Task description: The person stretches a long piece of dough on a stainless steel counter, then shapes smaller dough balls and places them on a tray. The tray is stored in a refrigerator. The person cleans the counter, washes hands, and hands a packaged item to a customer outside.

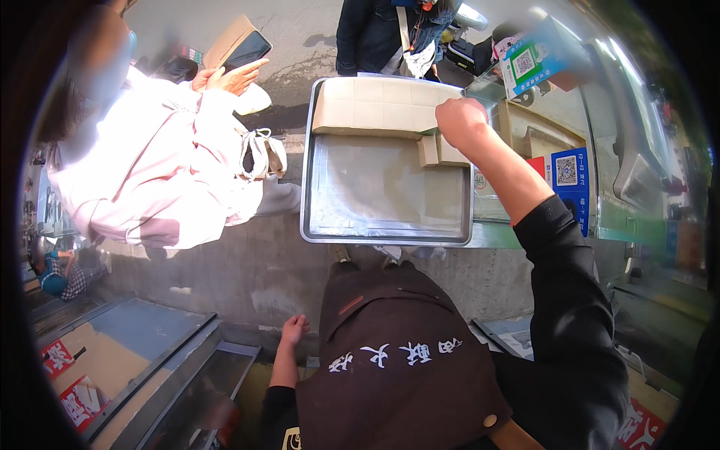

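A shallow metal tray [388, 194] lies in front of me. Along its far side runs a pale slab that looks like tofu [374, 107], scored into squares. Two smaller pieces sit against its near right side, one a narrow pale block [428, 152]. My right hand [464, 124] is closed in a fist over the slab's right end. From under it shows the edge of a thin flat tool [429, 131], mostly hidden. Low at my left side hangs my left hand [295, 329], fingers loosely curled, with nothing visible in it.
To the left stands a person in a pale coat [163, 169], holding a phone [247, 50]. Another person in a dark jacket [371, 34] is beyond the tray. A glass case [554, 121] with payment code signs adjoins the tray's right. Metal-edged counters [152, 326] lie lower left.
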Motion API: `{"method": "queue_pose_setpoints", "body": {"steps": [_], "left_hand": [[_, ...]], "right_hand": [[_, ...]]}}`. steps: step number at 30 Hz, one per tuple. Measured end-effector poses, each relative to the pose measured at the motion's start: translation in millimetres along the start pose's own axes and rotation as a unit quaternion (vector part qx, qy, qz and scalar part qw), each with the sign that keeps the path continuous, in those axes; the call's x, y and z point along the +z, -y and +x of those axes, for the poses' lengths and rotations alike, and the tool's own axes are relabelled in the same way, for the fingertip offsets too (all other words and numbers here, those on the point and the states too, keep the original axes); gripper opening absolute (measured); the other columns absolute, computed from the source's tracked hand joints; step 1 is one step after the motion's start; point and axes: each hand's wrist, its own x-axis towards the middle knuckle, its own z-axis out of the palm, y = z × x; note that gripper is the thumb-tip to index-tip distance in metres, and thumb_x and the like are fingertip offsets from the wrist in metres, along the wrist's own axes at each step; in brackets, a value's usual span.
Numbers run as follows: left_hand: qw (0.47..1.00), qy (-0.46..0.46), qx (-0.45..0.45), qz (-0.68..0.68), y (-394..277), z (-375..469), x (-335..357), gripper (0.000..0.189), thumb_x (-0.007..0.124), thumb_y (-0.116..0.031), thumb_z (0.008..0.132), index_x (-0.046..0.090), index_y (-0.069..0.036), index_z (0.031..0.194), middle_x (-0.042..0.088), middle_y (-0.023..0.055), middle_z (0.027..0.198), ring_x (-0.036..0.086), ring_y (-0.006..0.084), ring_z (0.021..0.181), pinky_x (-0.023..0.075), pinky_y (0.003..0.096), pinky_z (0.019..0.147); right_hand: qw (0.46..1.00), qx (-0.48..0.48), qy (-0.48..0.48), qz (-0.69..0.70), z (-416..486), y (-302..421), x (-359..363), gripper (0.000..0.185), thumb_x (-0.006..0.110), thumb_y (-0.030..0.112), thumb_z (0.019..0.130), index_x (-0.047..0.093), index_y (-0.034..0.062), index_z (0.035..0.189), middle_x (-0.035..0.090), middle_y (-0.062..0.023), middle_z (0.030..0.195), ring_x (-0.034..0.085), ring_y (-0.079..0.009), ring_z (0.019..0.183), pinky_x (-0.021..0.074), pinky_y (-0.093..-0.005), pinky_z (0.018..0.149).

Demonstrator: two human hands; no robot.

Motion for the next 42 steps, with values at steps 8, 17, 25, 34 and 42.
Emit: {"method": "queue_pose_setpoints", "body": {"steps": [8, 17, 25, 34, 42], "left_hand": [[0.988, 0.07, 0.012, 0.135, -127, 1, -12, 0.042, 0.062, -0.041, 0.106, 0.066, -0.008, 0.132, 0.074, 0.0045, 0.11, 0.071, 0.0154, 0.094, 0.0521, 0.0314, 0.078], [0.948, 0.098, 0.096, 0.287, -200, 34, -46, 0.035, 0.063, -0.028, 0.104, 0.071, 0.001, 0.123, 0.075, 0.0081, 0.103, 0.073, 0.0183, 0.091, 0.0579, 0.0347, 0.086], [0.848, 0.103, 0.08, 0.514, -180, 13, -71, 0.042, 0.064, -0.033, 0.104, 0.071, 0.0, 0.128, 0.077, 0.0114, 0.106, 0.075, 0.0201, 0.093, 0.0565, 0.0369, 0.09], [0.824, 0.087, 0.022, 0.56, -166, -15, -68, 0.041, 0.061, -0.033, 0.107, 0.067, -0.002, 0.132, 0.076, 0.0091, 0.112, 0.074, 0.0185, 0.097, 0.0551, 0.0323, 0.081], [0.833, 0.016, 0.011, 0.553, -146, -20, -69, 0.041, 0.059, -0.027, 0.108, 0.066, 0.005, 0.133, 0.077, 0.0137, 0.111, 0.075, 0.0211, 0.101, 0.0574, 0.0338, 0.092]], "right_hand": [[0.933, 0.132, -0.116, 0.314, -138, 49, 61, 0.023, 0.068, 0.02, 0.098, 0.071, 0.0028, 0.112, 0.076, -0.0204, 0.096, 0.073, -0.0422, 0.091, 0.0582, -0.0509, 0.081], [0.802, 0.402, -0.083, 0.434, -259, 160, 207, 0.047, 0.066, 0.017, 0.1, 0.061, 0.0158, 0.147, 0.064, -0.0135, 0.116, 0.068, -0.0376, 0.104, 0.057, -0.0496, 0.084], [0.814, 0.385, -0.146, 0.411, -215, 155, 332, 0.057, 0.067, 0.008, 0.095, 0.056, 0.0137, 0.151, 0.054, -0.0141, 0.129, 0.059, -0.036, 0.12, 0.0572, -0.0475, 0.085], [0.26, 0.524, -0.222, 0.781, -265, 296, 476, 0.03, 0.058, 0.009, 0.106, 0.067, 0.0003, 0.134, 0.074, -0.014, 0.116, 0.073, -0.021, 0.088, 0.0577, -0.0342, 0.083], [0.071, 0.32, 0.039, 0.944, -81, 472, 599, 0.052, 0.08, 0.026, 0.094, 0.063, 0.0065, 0.139, 0.068, -0.0081, 0.135, 0.065, -0.0159, 0.111, 0.0523, -0.0335, 0.085]]}}
